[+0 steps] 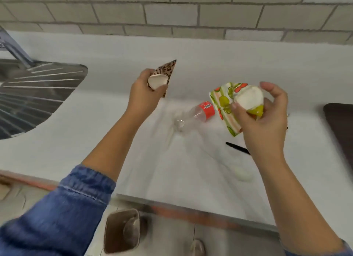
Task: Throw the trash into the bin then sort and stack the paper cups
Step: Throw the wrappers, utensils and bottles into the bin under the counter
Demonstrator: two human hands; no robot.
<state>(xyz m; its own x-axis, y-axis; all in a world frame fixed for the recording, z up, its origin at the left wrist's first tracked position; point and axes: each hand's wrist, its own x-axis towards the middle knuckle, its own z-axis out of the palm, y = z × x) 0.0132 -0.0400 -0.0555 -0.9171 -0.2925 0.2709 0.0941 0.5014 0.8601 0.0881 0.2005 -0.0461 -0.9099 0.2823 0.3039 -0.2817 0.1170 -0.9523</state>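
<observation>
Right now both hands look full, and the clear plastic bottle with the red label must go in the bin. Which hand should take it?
Probably the left hand: the clear plastic bottle with the red label lies nearer it, and the bin sits below on that side.

— What did the left hand (142, 92) hold?
— A brown patterned paper cup (162, 78), squashed flat, its pale mouth toward the camera.
— And the right hand (264, 118)?
— A flattened paper cup printed with limes (224, 105), gripped at its white mouth.
— Any trash?
— A clear plastic bottle (194, 115) with a red label lay on its side between the hands. The brown bin (122, 231) stood on the floor below them.
</observation>
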